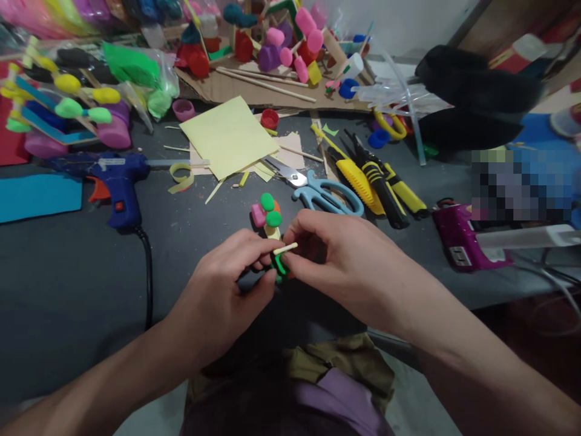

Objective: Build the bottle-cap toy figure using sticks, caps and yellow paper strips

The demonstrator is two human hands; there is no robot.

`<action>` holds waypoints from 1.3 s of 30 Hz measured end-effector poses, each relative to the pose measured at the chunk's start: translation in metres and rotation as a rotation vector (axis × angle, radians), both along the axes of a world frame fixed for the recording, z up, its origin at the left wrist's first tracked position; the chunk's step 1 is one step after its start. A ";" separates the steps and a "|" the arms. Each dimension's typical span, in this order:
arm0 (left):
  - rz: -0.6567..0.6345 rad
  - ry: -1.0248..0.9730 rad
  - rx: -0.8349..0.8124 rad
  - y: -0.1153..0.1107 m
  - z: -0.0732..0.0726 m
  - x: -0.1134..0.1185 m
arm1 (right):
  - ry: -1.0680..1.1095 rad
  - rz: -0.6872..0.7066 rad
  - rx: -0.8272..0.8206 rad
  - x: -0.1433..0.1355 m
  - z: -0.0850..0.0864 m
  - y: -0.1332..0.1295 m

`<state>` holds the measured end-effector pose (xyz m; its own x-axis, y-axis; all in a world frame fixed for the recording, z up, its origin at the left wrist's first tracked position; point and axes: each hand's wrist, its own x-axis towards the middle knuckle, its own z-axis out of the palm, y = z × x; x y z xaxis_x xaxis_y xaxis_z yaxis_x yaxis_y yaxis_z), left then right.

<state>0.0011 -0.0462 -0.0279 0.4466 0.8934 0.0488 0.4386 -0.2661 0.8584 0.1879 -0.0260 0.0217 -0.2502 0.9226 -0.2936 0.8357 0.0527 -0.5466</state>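
Between my hands, near the table's front edge, is a small craft model with green discs (pixel 273 218), a pink piece (pixel 258 215) and some orange showing behind. A short pale stick (pixel 287 248) lies across its near end, above a bright green curved part (pixel 280 264). My left hand (pixel 222 278) is closed on the model's left side, index fingertip at the stick's left end. From the right, my right hand (pixel 340 254) pinches at the model, thumb by the green part. The fingers hide much of the model, so exact contact there is unclear.
Blue-handled scissors (pixel 329 192), a yellow cutter (pixel 356 181) and pliers (pixel 381 188) lie beyond my right hand. A blue glue gun (pixel 122 181) rests at left, its cord running forward. Yellow paper (pixel 231 139) lies ahead. A purple power box (pixel 467 239) stands at right.
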 end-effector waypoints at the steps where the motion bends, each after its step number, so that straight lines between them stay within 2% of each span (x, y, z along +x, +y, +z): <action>1: -0.003 -0.009 -0.005 0.000 0.000 0.000 | -0.024 0.014 0.028 0.000 0.001 0.000; 8: 0.007 -0.043 -0.024 0.001 0.000 0.002 | -0.149 0.224 0.261 0.001 0.001 -0.003; 13: -0.004 -0.035 -0.015 0.000 -0.002 0.000 | -0.205 0.272 0.294 0.002 0.000 -0.002; 29: 0.009 -0.036 0.065 0.001 -0.007 0.001 | -0.207 0.290 0.318 0.001 0.001 0.000; 33: 0.011 -0.027 0.045 0.001 -0.005 0.001 | -0.115 0.303 0.299 0.008 0.005 0.001; 35: 0.015 -0.027 0.050 0.001 -0.003 0.001 | -0.042 0.275 0.295 0.014 0.009 0.002; 39: 0.033 -0.041 0.066 0.001 0.000 0.000 | 0.069 0.123 0.272 0.025 0.010 -0.001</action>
<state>0.0016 -0.0454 -0.0277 0.4137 0.9017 0.1258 0.4131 -0.3090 0.8566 0.2132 -0.0273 0.0319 -0.3754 0.9267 -0.0180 0.7752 0.3032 -0.5542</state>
